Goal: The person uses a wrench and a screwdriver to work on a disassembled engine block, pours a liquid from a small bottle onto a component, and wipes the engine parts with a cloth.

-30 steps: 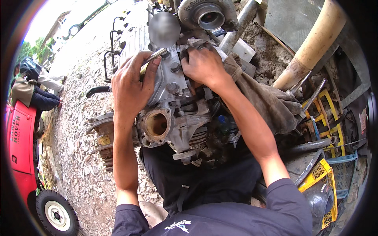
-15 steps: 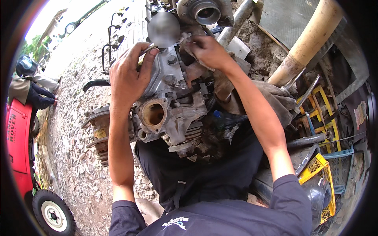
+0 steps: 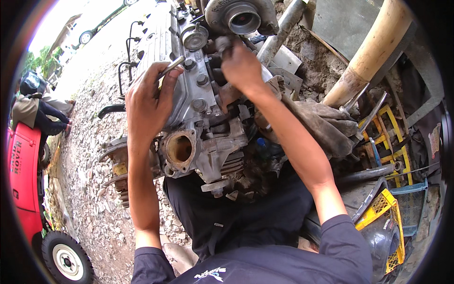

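A short silver metal rod (image 3: 174, 65) is pinched between the thumb and fingers of my left hand (image 3: 150, 97), above the left side of a grey engine (image 3: 182, 106). Over the engine's right side, my right hand (image 3: 241, 66) is closed, its fingertips dark and blurred just below the turbocharger (image 3: 241, 21). What those fingers grip, if anything, I cannot make out. Between my hands, a round metal canister (image 3: 194, 37) and several large bolts show along the engine top. An open round port (image 3: 179, 149) faces me at the near end.
A brown cloth (image 3: 326, 128) lies right of the engine, near a bamboo pole (image 3: 369, 52). Yellow crates (image 3: 383, 213) and metal bars stand at the right. Gravel (image 3: 94, 189) spreads to the left, where a red vehicle (image 3: 23, 175) and another person (image 3: 35, 106) are.
My right hand has shifted slightly up and left, toward the turbocharger. My left hand has moved a little left and down, still pinching the rod. The view has shifted slightly.
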